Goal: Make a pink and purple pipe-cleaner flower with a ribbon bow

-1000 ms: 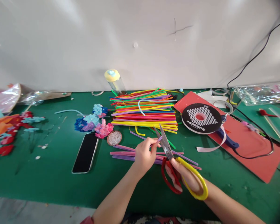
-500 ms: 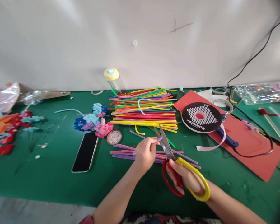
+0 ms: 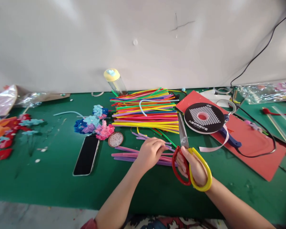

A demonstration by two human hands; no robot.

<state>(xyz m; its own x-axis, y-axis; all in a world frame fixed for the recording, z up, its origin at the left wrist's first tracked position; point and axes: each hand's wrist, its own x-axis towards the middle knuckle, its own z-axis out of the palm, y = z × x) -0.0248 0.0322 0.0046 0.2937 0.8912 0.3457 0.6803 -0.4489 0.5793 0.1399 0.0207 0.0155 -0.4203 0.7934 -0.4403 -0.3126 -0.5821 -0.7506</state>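
My right hand grips scissors with one red and one yellow handle loop; the blades are closed and point away from me toward the straw pile. My left hand lies knuckles-up on a small bunch of purple and pink straws lying on the green table, its fingers curled down onto them. A short purple piece lies just beyond the fingers. Behind both hands sits a big pile of multicoloured straws.
A black phone lies left of the hands, with a round patterned disc and small paper flowers behind it. At right, a red sheet carries a black ribbon spool and a cable. A yellow-capped tube stands by the wall.
The scissor blades have closed and swung from the left hand to point straight away. The left hand dropped from holding up a purple straw onto the bunch on the table.
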